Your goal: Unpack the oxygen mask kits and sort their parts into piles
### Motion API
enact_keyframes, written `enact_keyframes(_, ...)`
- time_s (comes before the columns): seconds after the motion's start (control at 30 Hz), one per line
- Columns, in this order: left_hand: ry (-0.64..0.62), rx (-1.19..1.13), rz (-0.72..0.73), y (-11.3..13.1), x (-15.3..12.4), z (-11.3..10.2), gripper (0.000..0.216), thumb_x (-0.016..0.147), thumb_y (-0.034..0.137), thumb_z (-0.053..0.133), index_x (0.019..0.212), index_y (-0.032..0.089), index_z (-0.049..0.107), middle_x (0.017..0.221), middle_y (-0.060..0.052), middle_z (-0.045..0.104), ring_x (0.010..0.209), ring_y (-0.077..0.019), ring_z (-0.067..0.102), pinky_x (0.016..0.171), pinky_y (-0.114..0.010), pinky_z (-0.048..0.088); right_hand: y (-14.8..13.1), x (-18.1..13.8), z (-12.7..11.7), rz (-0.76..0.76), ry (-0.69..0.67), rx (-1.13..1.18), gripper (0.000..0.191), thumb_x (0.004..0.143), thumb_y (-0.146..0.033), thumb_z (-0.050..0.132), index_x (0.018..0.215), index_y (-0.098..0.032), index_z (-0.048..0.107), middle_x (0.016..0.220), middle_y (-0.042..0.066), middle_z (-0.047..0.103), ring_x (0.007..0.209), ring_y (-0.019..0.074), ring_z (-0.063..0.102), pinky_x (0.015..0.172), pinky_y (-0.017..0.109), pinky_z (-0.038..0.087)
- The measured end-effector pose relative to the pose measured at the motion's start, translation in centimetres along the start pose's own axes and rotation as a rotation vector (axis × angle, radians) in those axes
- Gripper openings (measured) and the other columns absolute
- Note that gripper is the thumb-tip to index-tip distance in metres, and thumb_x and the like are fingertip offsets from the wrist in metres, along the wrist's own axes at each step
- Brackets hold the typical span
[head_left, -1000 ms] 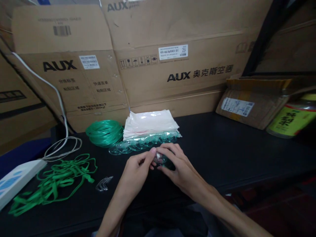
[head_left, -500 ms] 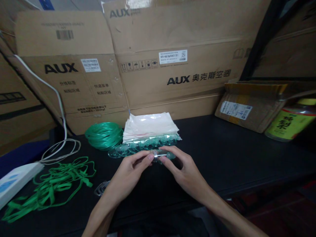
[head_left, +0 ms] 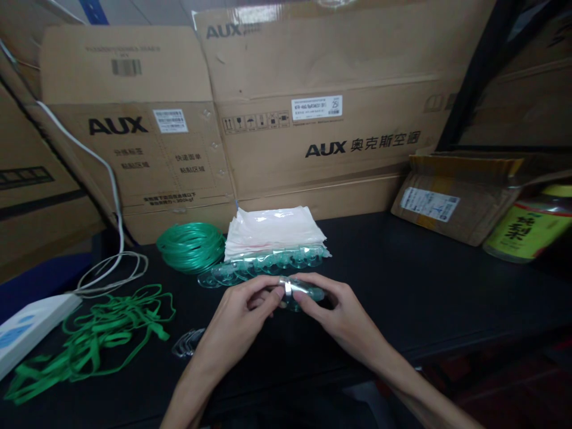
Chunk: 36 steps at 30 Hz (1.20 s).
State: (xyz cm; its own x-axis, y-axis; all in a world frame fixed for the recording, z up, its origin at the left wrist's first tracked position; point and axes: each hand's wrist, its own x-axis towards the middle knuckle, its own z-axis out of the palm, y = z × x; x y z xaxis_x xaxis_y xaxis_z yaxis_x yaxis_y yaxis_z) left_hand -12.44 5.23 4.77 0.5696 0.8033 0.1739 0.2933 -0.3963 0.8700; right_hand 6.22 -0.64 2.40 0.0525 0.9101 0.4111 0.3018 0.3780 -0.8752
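Note:
Both hands hold a clear green plastic face mask with a shiny metal strip across it. My left hand is closed on its left side, thumb beside the strip. Closed on the right side is my right hand, its thumb pressing the near surface. Fingers hide much of the mask. Just beyond the hands lies a row of similar clear green masks, nested together. Left of my left forearm is a small bunch of thin metal strips.
Behind the row is a stack of white plastic bags, with coiled green tubing to its left. Green elastic straps and a white power strip lie at left. Cardboard boxes line the back; a yellow-labelled jar stands right.
The held mask has tilted, and more of its clear body shows below the metal strip. Both hands sit slightly lower in view, still gripping it. The camera view has shifted a little.

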Motion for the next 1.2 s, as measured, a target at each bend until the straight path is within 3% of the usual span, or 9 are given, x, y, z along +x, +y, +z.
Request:
enact_keyframes(0.43, 0.099, 0.069, 0.053, 0.1, 0.2, 1.4, 0.021, 0.090, 0.037, 0.063, 0.097, 0.020, 0.074, 0.068, 0.001, 0.068, 0.055, -0.0137, 0.061, 0.054, -0.022, 0.048, 0.1, 0.0, 0.0, 0.008, -0.012, -0.033, 0.009, 0.091, -0.024, 0.061, 0.090, -0.020, 0.069, 0.085, 0.000, 0.071, 0.082, 0.0169, 0.065, 0.075, 0.024, 0.049)
enact_keyframes(0.6, 0.109, 0.050, 0.047, -0.1, 0.4, 1.4, 0.021, 0.090, 0.037, 0.064, 0.098, 0.020, 0.071, 0.068, 0.001, 0.068, 0.056, -0.0139, 0.064, 0.055, -0.022, 0.050, 0.0, 0.0, 0.0, -0.010, 0.002, -0.027, 0.013, 0.094, -0.028, 0.059, 0.090, -0.020, 0.069, 0.087, 0.001, 0.071, 0.086, 0.0185, 0.066, 0.078, 0.025, 0.050)
enact_keyframes(0.7, 0.148, 0.046, 0.051, 0.1, 0.3, 1.1, 0.020, 0.090, 0.037, 0.066, 0.100, 0.020, 0.068, 0.080, 0.000, 0.072, 0.064, -0.0149, 0.068, 0.063, -0.024, 0.054, -0.1, 0.0, 0.0, -0.010, 0.008, -0.020, 0.016, 0.095, -0.030, 0.058, 0.091, -0.020, 0.069, 0.086, 0.001, 0.071, 0.086, 0.0190, 0.066, 0.078, 0.025, 0.050)
enact_keyframes(0.8, 0.196, 0.116, 0.140, 0.5, 0.2, 0.6, 0.021, 0.093, 0.037, 0.064, 0.108, 0.022, 0.067, 0.103, -0.003, 0.073, 0.086, -0.0172, 0.070, 0.080, -0.028, 0.056, -0.2, 0.0, 0.0, 0.010, 0.004, -0.018, 0.019, 0.096, -0.032, 0.057, 0.091, -0.019, 0.070, 0.086, 0.001, 0.071, 0.084, 0.0186, 0.066, 0.076, 0.026, 0.050)
enact_keyframes(0.9, 0.137, 0.214, 0.239, 0.6, 0.0, 0.3, 0.029, 0.093, 0.038, 0.065, 0.120, 0.028, 0.067, 0.122, -0.002, 0.068, 0.106, -0.0197, 0.065, 0.093, -0.031, 0.052, -0.2, 0.0, -0.1, 0.000, -0.011, -0.005, 0.018, 0.096, -0.031, 0.058, 0.092, -0.019, 0.071, 0.087, 0.001, 0.071, 0.087, 0.0193, 0.066, 0.080, 0.027, 0.050)
enact_keyframes(1.0, 0.061, 0.241, 0.262, 0.4, 0.0, 0.2, 0.029, 0.093, 0.036, 0.065, 0.121, 0.031, 0.067, 0.124, -0.001, 0.067, 0.114, -0.0199, 0.062, 0.100, -0.032, 0.048, -0.2, -0.1, -0.1, -0.004, -0.028, 0.014, 0.017, 0.096, -0.030, 0.059, 0.094, -0.020, 0.072, 0.087, 0.001, 0.071, 0.089, 0.0200, 0.067, 0.083, 0.028, 0.050)
enact_keyframes(1.2, 0.054, 0.215, 0.274, 0.0, 0.3, 0.4, 0.022, 0.095, 0.035, 0.064, 0.115, 0.029, 0.071, 0.113, -0.001, 0.070, 0.103, -0.0186, 0.065, 0.092, -0.028, 0.051, 0.0, -0.2, -0.1, 0.010, -0.083, 0.066, 0.018, 0.096, -0.030, 0.059, 0.097, -0.019, 0.073, 0.086, 0.001, 0.069, 0.088, 0.0193, 0.065, 0.080, 0.028, 0.049)
